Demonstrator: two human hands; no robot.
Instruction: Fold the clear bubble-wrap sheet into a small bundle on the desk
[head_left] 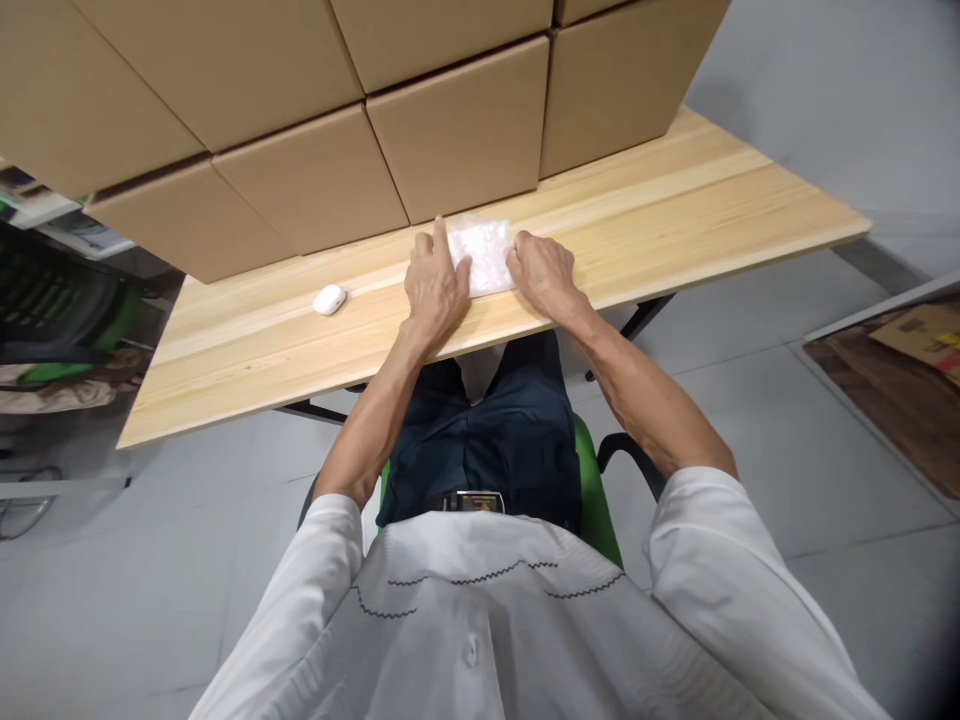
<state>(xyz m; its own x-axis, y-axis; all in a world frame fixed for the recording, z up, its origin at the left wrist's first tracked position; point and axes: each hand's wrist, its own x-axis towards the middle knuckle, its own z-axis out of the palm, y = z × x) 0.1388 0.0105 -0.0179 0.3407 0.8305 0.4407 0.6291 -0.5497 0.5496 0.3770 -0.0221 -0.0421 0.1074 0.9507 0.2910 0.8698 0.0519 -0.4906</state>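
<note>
A small, shiny, whitish bubble-wrap packet (481, 254) lies flat on the table near its front edge, directly before me. My left hand (436, 282) rests along its left side, index finger stretched forward and thumb apart, the thumb touching the packet's edge. Curled at the opposite side, my right hand (541, 270) pinches the packet's right edge between thumb and bent fingers. What is inside the packet I cannot make out. To the left of my left hand, a white rounded earbud case (329, 299) sits on the wood.
Large brown cardboard boxes (461, 130) are stacked along the back of the light wooden table (247, 350). A dark chair with green parts (67, 300) stands at far left. On the right, beyond the table's end, a flat piece of cardboard (919, 335) lies on a brown surface.
</note>
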